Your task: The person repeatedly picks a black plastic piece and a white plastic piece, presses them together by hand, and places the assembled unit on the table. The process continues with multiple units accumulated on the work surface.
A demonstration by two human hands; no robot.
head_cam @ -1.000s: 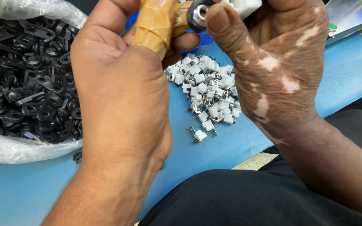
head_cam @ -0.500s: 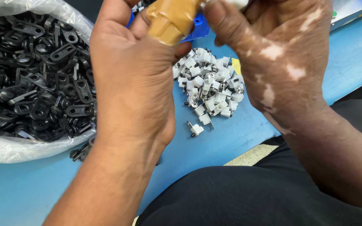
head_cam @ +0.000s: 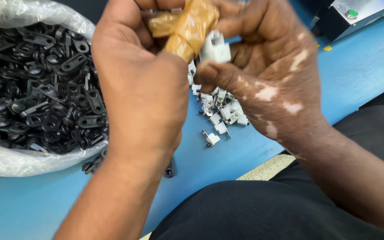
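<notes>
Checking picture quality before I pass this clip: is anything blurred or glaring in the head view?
Head view: the taped fingers and the left hand are smeared by motion; the white plastic piece is soft; the black parts stay fairly crisp; the clear bag shows bright glare; lighting is even, shadows faint.

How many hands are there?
2: the left hand over the bag of black parts, the right hand pinching a white piece.
</notes>
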